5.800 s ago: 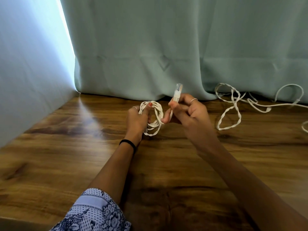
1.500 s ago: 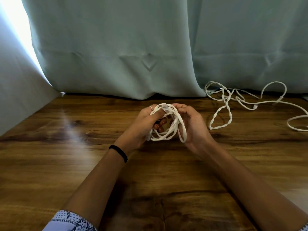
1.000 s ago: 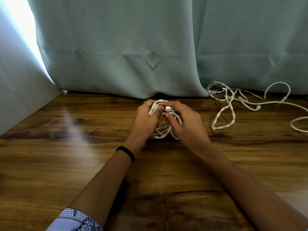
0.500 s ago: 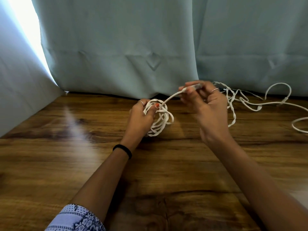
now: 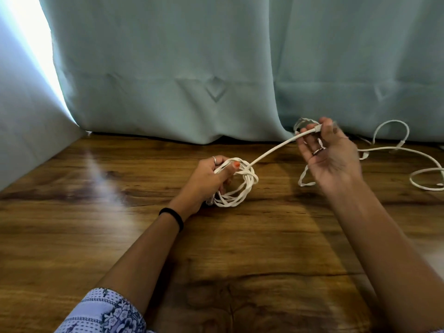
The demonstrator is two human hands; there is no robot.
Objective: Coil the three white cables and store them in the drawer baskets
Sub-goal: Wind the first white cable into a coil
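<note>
My left hand point(image 5: 208, 179) grips a coil of white cable point(image 5: 236, 192) just above the wooden floor, thumb pressed on its top. The cable's free end point(image 5: 276, 150) runs taut up and to the right, where my right hand point(image 5: 329, 155) pinches its plug between thumb and fingers. A twisted white cable point(image 5: 303, 181) lies loose behind my right hand, partly hidden by it. Another round white cable point(image 5: 394, 150) loops along the curtain's foot at the right. No drawer or basket is in view.
A pale green curtain point(image 5: 216, 68) hangs across the back down to the wooden floor point(image 5: 240, 248). A pale wall point(image 5: 24, 131) closes the left side, with bright light at the curtain's edge.
My right hand has pulled the plug end out of the coil, up and to the right, drawing the cable taut. My left hand has kept hold of the coil.
</note>
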